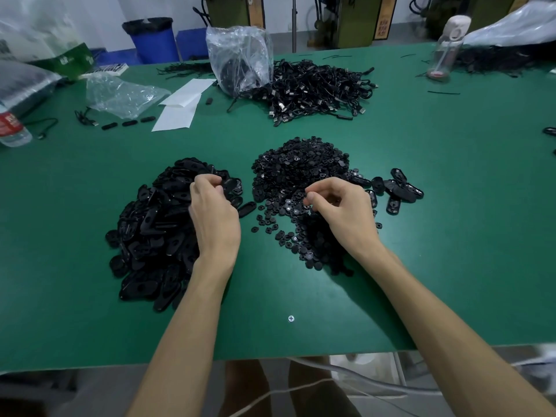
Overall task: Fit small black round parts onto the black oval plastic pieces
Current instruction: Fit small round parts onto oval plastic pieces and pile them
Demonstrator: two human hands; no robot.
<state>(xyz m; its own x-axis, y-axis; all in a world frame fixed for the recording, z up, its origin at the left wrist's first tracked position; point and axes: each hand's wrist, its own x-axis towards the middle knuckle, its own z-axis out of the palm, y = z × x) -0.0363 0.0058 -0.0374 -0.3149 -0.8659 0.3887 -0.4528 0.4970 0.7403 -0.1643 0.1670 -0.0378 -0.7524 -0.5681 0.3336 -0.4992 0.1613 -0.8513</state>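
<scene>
A heap of black oval plastic pieces (150, 227) lies on the green table (421, 236) at the left. A heap of small black round parts (298, 170) lies beside it at the right. My left hand (213, 215) sits over the top of the oval heap with its fingers curled into the pieces; what it grips is hidden. My right hand (340, 209) hovers over the round parts with thumb and fingers curled together in a pinch, and what it pinches is too small to tell. Several oval pieces with round parts fitted (397, 188) lie to the right of the round heap.
A tangle of black cables (316, 88) and a clear plastic bag (240, 58) sit at the back centre. White paper sheets (180, 106), another bag (120, 94) and loose ovals lie back left. Bottles stand at far left (12, 127) and back right (445, 46). A screw head (291, 318) sits near the front edge.
</scene>
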